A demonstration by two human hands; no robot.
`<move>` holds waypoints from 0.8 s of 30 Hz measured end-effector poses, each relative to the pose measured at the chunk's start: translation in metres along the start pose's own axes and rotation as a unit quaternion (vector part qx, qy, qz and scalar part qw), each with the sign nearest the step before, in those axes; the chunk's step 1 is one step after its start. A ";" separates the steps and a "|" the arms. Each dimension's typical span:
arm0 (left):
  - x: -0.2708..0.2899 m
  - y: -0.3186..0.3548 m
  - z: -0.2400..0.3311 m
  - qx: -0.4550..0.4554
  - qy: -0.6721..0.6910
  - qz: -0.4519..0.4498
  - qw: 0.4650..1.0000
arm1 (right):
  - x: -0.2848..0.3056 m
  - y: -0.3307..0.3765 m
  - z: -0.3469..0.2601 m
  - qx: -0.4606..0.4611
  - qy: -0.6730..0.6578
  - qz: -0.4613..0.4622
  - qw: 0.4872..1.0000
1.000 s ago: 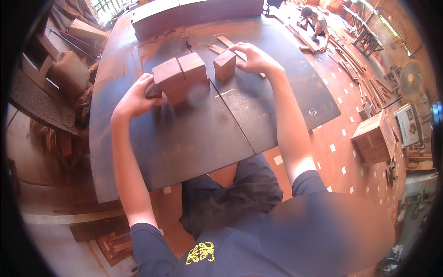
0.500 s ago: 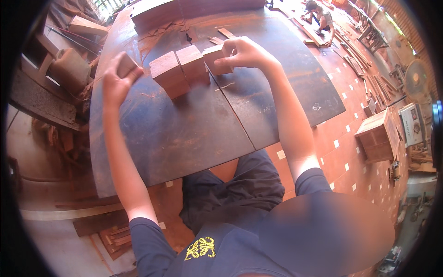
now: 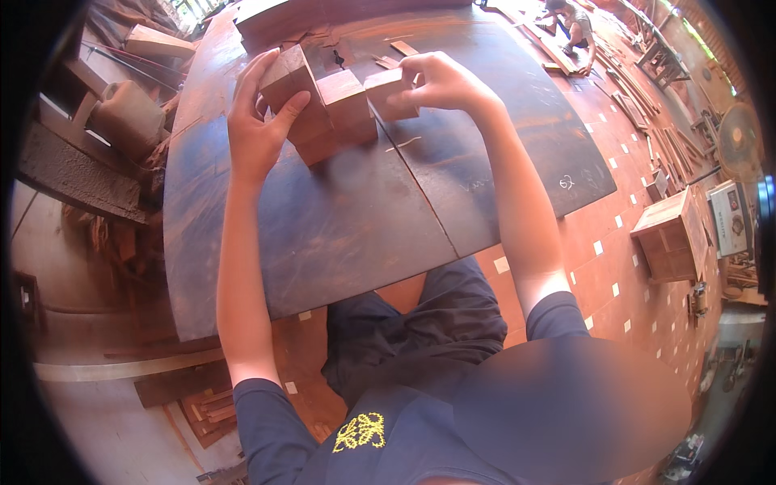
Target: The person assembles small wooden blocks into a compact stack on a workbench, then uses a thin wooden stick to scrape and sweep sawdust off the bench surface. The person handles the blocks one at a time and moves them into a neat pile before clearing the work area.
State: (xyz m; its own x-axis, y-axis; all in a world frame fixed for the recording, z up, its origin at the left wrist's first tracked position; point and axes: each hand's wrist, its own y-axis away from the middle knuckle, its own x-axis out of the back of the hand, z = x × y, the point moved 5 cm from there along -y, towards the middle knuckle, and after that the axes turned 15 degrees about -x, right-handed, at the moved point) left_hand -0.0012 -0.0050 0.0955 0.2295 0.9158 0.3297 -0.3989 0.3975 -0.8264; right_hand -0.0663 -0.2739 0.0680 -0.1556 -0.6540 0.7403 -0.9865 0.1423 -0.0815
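Note:
My left hand (image 3: 257, 121) grips a reddish-brown wooden block (image 3: 289, 74), thumb on its near side and fingers along its left. That block stands over the left part of a group of similar wooden blocks (image 3: 346, 111) on the dark saw table (image 3: 323, 234). Whether it rests fully on them, I cannot tell. To the right of the group, my right hand (image 3: 443, 85) pinches another wooden block (image 3: 388, 90) between thumb and fingers, close to the tabletop. The table's narrow slot (image 3: 424, 198) runs toward me from near the blocks.
A large wooden piece (image 3: 347, 14) lies across the table's far end, with thin offcuts (image 3: 392, 58) nearer. A plastic jug (image 3: 129, 113) stands at left. Beyond the table at right are a wooden cabinet (image 3: 671, 234), a fan (image 3: 740, 133) and a crouching person (image 3: 574, 28) among boards.
My left hand has come rightward from beside the group, bringing a block over its left part. My right hand keeps its hold on the right block. The view has shifted slightly.

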 end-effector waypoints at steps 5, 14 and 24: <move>0.002 0.002 -0.003 -0.050 -0.094 -0.052 0.993 | 0.041 0.004 -0.001 -0.002 -0.162 0.213 0.964; -0.019 0.021 -0.016 -0.005 0.067 0.021 0.997 | -0.009 0.018 -0.059 0.063 -0.329 0.281 0.899; -0.022 0.019 -0.008 0.030 0.093 0.053 0.994 | -0.040 0.006 -0.054 0.106 -0.156 0.318 0.929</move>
State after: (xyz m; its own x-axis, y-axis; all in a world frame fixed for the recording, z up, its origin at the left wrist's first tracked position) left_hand -0.0065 -0.0178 0.0692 0.3402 0.9287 0.1474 -0.4811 0.3066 -0.8213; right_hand -0.0637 -0.2072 0.0740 -0.6860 -0.6753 0.2707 -0.6723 0.4463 -0.5906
